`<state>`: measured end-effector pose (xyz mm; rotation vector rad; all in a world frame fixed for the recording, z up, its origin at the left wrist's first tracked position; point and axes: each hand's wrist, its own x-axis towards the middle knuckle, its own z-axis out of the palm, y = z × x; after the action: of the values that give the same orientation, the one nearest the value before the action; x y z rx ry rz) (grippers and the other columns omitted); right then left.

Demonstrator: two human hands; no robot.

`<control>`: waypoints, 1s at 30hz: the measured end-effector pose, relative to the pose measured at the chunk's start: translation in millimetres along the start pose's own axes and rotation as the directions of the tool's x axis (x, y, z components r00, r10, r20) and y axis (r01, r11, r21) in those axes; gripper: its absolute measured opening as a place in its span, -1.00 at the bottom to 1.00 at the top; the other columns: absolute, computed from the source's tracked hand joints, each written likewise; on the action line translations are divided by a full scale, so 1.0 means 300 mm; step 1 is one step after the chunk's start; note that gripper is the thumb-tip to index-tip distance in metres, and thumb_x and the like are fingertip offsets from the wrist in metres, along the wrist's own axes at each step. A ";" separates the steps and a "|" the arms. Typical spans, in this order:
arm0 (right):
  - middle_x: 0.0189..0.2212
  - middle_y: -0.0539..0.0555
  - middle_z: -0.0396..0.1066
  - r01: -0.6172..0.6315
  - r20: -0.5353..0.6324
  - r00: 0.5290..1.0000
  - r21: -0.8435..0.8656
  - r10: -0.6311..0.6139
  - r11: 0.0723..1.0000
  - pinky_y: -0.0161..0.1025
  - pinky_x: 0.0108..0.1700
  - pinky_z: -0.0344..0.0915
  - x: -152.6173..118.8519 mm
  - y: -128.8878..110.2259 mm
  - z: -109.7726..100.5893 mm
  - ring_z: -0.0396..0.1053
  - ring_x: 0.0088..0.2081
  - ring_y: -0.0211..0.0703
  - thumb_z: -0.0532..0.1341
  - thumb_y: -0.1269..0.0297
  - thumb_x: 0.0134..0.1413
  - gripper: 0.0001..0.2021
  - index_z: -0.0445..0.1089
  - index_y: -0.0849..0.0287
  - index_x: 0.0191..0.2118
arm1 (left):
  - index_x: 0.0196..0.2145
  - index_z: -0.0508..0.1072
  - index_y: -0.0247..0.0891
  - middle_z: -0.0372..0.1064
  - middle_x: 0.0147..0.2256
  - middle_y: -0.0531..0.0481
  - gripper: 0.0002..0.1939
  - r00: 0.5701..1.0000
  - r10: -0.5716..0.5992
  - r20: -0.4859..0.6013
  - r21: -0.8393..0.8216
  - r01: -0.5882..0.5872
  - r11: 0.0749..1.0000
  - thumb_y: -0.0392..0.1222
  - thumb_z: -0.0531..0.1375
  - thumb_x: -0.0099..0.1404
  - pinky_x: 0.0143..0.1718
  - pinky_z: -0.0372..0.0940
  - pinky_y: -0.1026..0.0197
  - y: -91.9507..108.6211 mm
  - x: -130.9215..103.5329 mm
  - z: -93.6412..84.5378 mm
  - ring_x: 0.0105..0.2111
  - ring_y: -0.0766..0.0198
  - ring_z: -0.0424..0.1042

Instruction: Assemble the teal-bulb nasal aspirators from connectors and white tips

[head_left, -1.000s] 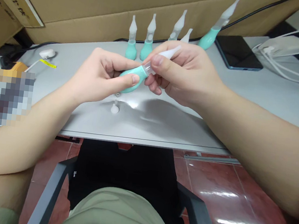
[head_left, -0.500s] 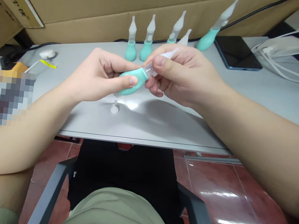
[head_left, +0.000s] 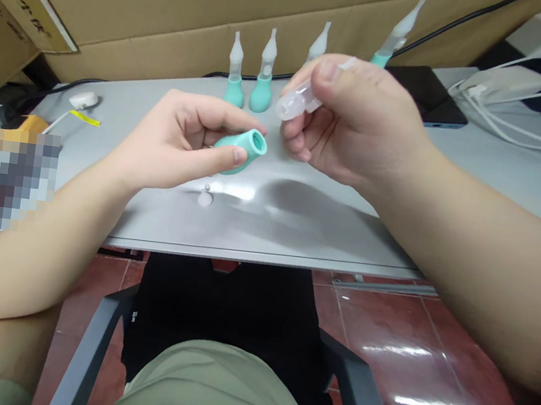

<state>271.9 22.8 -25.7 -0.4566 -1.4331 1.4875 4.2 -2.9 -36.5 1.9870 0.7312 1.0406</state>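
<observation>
My left hand (head_left: 184,136) pinches a mint-green rubber bulb (head_left: 245,149) of a nasal aspirator, its round open mouth tilted up to the right. In my right hand (head_left: 348,110) is the clear aspirator nozzle (head_left: 297,101), gripped between thumb and fingers; its white tip pokes out above the thumb. Bulb and nozzle are apart, with a small gap between them. Below the bulb, a small white, cone-shaped piece (head_left: 205,198) lies on the desk. Behind my hands stand whole aspirators: one at the left (head_left: 236,73), another aspirator (head_left: 264,74) beside it, and others partly covered by my right hand.
The grey desk (head_left: 267,228) ends at a front edge near my lap. A dark phone (head_left: 426,93) lies behind my right hand. White cables (head_left: 498,115) tangle at the right, and a white plug-like piece (head_left: 84,100) sits at the left. Cardboard (head_left: 175,13) walls the back.
The nozzle has come out of the green bulb. My right hand has moved up and to the right with it, while my left hand keeps the bulb nearly in place.
</observation>
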 end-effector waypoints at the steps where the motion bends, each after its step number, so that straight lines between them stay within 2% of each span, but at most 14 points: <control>1: -0.53 -0.04 0.46 0.015 -0.059 0.998 0.000 -0.015 1.000 -0.33 -0.55 0.20 0.005 -0.003 -0.004 0.26 -0.58 -0.32 0.68 0.08 0.49 -0.60 0.59 0.13 -0.31 | 0.09 0.89 -0.02 0.82 -0.07 -0.16 -0.50 1.000 0.030 -0.009 -0.012 -0.030 0.999 0.32 0.75 0.44 -0.32 0.63 -0.05 -0.016 0.008 -0.002 -0.31 0.09 0.65; 4: -0.54 -0.03 0.43 0.060 -0.203 0.977 0.008 -0.058 0.998 -0.30 -0.57 0.09 0.018 -0.009 -0.016 0.18 -0.59 -0.30 0.47 0.21 0.63 -0.66 0.59 0.12 -0.31 | 0.04 0.82 -0.02 0.78 -0.12 -0.15 -0.47 0.994 0.099 -0.046 -0.025 -0.100 0.995 0.36 0.76 0.41 -0.34 0.58 -0.07 -0.049 0.033 -0.015 -0.34 0.10 0.63; 5: -0.54 -0.02 0.45 0.069 -0.221 0.973 -0.005 -0.069 0.998 -0.29 -0.57 0.08 0.020 -0.010 -0.020 0.18 -0.59 -0.29 0.44 0.24 0.65 -0.67 0.59 0.11 -0.30 | 0.07 0.82 -0.02 0.79 -0.06 -0.18 -0.46 0.995 0.093 -0.030 -0.022 -0.093 0.995 0.34 0.77 0.40 -0.23 0.65 -0.12 -0.050 0.039 -0.019 -0.24 0.02 0.70; 10: -0.52 -0.05 0.51 0.149 -0.198 0.965 -0.114 -0.169 0.982 -0.23 -0.57 0.10 0.020 -0.012 -0.059 0.24 -0.61 -0.28 0.51 0.31 0.58 -0.74 0.59 0.07 -0.25 | 0.07 0.85 -0.02 0.82 0.01 -0.16 -0.57 0.991 0.131 -0.005 0.109 -0.130 0.985 0.16 0.77 0.40 0.09 0.69 -0.27 -0.007 0.061 -0.025 -0.06 -0.12 0.74; 12: -0.50 -0.05 0.53 0.205 -0.167 0.959 -0.149 -0.229 0.967 -0.21 -0.56 0.13 0.019 -0.011 -0.077 0.28 -0.59 -0.26 0.53 0.30 0.56 -0.78 0.61 0.07 -0.23 | 0.00 0.87 -0.01 0.83 -0.05 -0.14 -0.68 0.987 0.156 -0.035 0.211 -0.145 0.967 0.17 0.70 0.45 0.05 0.63 -0.28 0.011 0.079 -0.023 -0.11 -0.10 0.69; 13: -0.49 -0.04 0.54 0.222 -0.165 0.954 -0.171 -0.250 0.960 -0.20 -0.55 0.16 0.019 -0.011 -0.082 0.31 -0.58 -0.25 0.54 0.29 0.55 -0.80 0.62 0.07 -0.21 | 0.02 0.87 0.01 0.83 0.01 -0.15 -0.72 0.996 0.083 -0.023 0.269 -0.074 0.960 0.14 0.65 0.51 0.11 0.63 -0.29 0.016 0.092 -0.023 -0.06 -0.11 0.68; 16: -0.48 -0.03 0.55 0.219 -0.212 0.939 -0.239 -0.270 0.946 -0.18 -0.53 0.18 0.019 -0.012 -0.083 0.32 -0.56 -0.22 0.55 0.28 0.50 -0.81 0.62 0.05 -0.23 | -0.21 0.80 0.02 0.77 -0.24 -0.07 -0.66 0.992 0.125 -0.015 0.267 -0.116 0.957 0.14 0.75 0.21 -0.18 0.54 -0.18 0.018 0.148 -0.029 -0.32 0.01 0.57; 18: -0.50 -0.04 0.53 0.221 -0.250 0.925 -0.257 -0.285 0.941 -0.17 -0.54 0.14 0.019 -0.013 -0.075 0.27 -0.57 -0.22 0.54 0.28 0.47 -0.79 0.59 0.02 -0.26 | -0.15 0.80 0.00 0.80 -0.18 -0.07 -0.73 0.998 0.054 -0.010 0.373 -0.047 0.927 -0.09 0.68 0.22 -0.10 0.58 -0.17 0.007 0.193 -0.040 -0.23 -0.03 0.64; 20: -0.51 -0.04 0.52 0.227 -0.233 0.929 -0.256 -0.288 0.940 -0.17 -0.54 0.13 0.016 -0.015 -0.066 0.27 -0.57 -0.22 0.56 0.30 0.44 -0.79 0.59 0.03 -0.27 | -0.27 0.74 0.01 0.73 -0.31 0.00 -0.75 0.996 0.089 0.001 0.445 -0.080 0.892 -0.16 0.67 0.14 -0.17 0.55 -0.14 -0.015 0.240 -0.049 -0.33 0.02 0.57; 23: -0.52 -0.05 0.49 0.245 -0.164 0.943 -0.250 -0.291 0.937 -0.14 -0.55 0.13 0.005 -0.018 -0.056 0.29 -0.56 -0.24 0.66 0.26 0.40 -0.74 0.61 0.05 -0.27 | -0.27 0.76 0.01 0.77 -0.27 -0.01 -0.73 1.000 0.005 0.001 0.486 -0.005 0.874 -0.21 0.64 0.07 -0.09 0.60 -0.18 -0.060 0.299 -0.050 -0.24 -0.10 0.68; 25: -0.53 -0.06 0.47 0.243 -0.141 0.948 -0.257 -0.285 0.935 -0.12 -0.55 0.12 -0.005 -0.020 -0.051 0.27 -0.56 -0.22 0.74 0.11 0.40 -0.64 0.61 0.02 -0.29 | -0.36 0.73 0.03 0.75 -0.29 -0.06 -0.71 0.998 -0.054 -0.015 0.487 0.054 0.871 -0.09 0.71 0.04 0.02 0.65 -0.31 -0.088 0.323 -0.040 -0.20 -0.21 0.72; 27: -0.51 -0.05 0.48 0.202 -0.148 0.957 -0.285 -0.251 0.937 -0.11 -0.52 0.15 -0.013 -0.021 -0.046 0.28 -0.53 -0.20 0.79 -0.07 0.39 -0.54 0.61 -0.01 -0.30 | -0.46 0.65 0.04 0.67 -0.39 -0.05 -0.60 0.998 -0.063 -0.008 0.515 0.058 0.855 0.04 0.79 0.02 0.30 0.64 -0.53 -0.108 0.329 -0.028 -0.20 -0.26 0.71; 28: -0.50 -0.04 0.48 0.177 -0.152 0.961 -0.303 -0.231 0.936 -0.11 -0.51 0.18 -0.016 -0.021 -0.044 0.29 -0.51 -0.20 0.80 -0.13 0.38 -0.51 0.61 -0.01 -0.30 | -0.47 0.64 0.04 0.63 -0.42 -0.02 -0.56 0.999 -0.046 -0.001 0.540 0.039 0.841 0.06 0.81 0.03 0.49 0.52 -0.68 -0.115 0.326 -0.023 -0.19 -0.26 0.71; 30: -0.47 -0.02 0.50 0.136 -0.138 0.972 -0.331 -0.191 0.934 -0.10 -0.48 0.22 -0.018 -0.019 -0.046 0.32 -0.49 -0.20 0.78 -0.20 0.41 -0.47 0.60 0.02 -0.29 | -0.37 0.71 0.04 0.68 -0.38 0.05 -0.67 1.000 0.002 0.027 0.580 -0.017 0.815 -0.06 0.78 0.12 0.80 0.04 -0.88 -0.118 0.314 -0.015 -0.15 -0.22 0.73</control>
<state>287.7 24.6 -25.7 -0.6293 -1.5413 1.0597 43.1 89.3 -24.8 2.5144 1.1296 0.8527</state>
